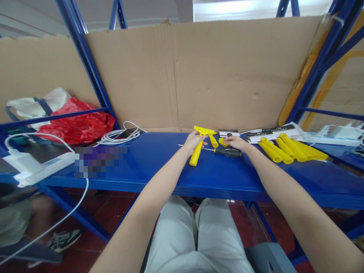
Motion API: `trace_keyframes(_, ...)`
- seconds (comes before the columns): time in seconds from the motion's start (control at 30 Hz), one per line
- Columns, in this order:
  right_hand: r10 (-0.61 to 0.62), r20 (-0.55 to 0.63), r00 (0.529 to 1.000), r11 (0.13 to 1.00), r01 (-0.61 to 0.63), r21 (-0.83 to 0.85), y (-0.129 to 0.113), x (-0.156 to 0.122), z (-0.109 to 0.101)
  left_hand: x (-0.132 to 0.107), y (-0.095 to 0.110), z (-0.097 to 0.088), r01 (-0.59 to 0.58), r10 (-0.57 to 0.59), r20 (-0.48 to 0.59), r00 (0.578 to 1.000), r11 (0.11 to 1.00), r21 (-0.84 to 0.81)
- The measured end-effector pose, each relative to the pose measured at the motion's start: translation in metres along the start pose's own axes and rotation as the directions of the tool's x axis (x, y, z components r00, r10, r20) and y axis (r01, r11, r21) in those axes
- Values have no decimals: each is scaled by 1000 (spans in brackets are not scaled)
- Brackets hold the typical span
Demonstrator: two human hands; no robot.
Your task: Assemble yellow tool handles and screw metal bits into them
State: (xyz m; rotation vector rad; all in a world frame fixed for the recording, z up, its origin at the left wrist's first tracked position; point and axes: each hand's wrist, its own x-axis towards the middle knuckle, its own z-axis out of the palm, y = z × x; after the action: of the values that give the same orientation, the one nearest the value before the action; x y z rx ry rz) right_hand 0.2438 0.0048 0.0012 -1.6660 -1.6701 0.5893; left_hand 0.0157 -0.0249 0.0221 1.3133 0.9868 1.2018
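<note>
Left of the screwdriver (227, 152), open blue table (153, 159) leaves passing room as far as the coiled cable (110, 140). In front of it, a bare strip runs to the table edge (210, 189). The left hand (193, 141), with a yellow tool (195, 156), blocks the way over its shaft (209, 149). Behind it, the right hand (236, 142) and then the cardboard (227, 76) obstruct; to its right, yellow tubes (295, 148).
</note>
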Motion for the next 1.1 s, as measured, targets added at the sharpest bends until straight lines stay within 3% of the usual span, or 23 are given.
trace_keyframes(0.27,-85,88,992,970,103,-221,-1,6,5,0,-1,1,-1,1,-14,1000,1000,0)
trace_keyframes(0.67,-131,187,974,941,182,-287,3,5,1,-6,4,3,40,-40,-26,999,999,4)
trace_keyframes(0.9,-114,189,975,966,153,-209,5,6,3,-6,3,4,33,-33,-28,999,999,9)
trace_keyframes(1.1,-50,163,985,999,51,3,2,-1,5,-4,1,3,26,-25,-28,999,999,20)
